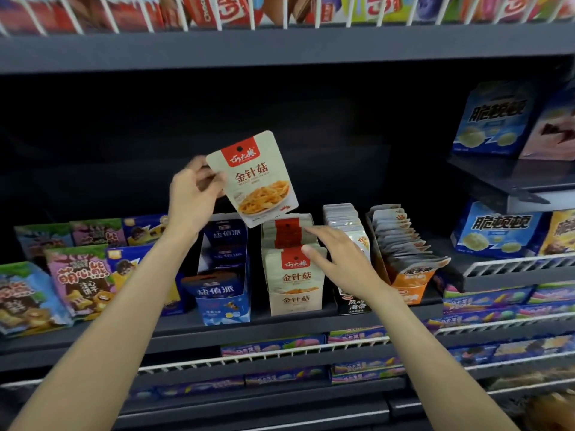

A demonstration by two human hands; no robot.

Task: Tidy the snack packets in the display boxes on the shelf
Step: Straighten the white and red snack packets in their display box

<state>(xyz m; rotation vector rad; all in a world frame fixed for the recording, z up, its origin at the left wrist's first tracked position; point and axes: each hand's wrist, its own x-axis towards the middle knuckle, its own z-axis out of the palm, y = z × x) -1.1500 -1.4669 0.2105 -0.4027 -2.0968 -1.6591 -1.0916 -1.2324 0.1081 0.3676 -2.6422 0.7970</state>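
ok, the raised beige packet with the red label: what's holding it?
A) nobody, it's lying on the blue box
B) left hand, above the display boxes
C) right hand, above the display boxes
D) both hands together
B: the left hand pinches the beige enoki mushroom packet by its left edge, above the beige display box, while the right hand reaches with straight fingers to the packets standing in that box.

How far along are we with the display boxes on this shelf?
Partway, it seems. Looks done: the grey packets and the orange box stand in neat rows. In hand: the left hand holds one beige packet above the beige box, while the right hand touches the packets inside. Left: slotting it back in; the blue box looks loosely filled.
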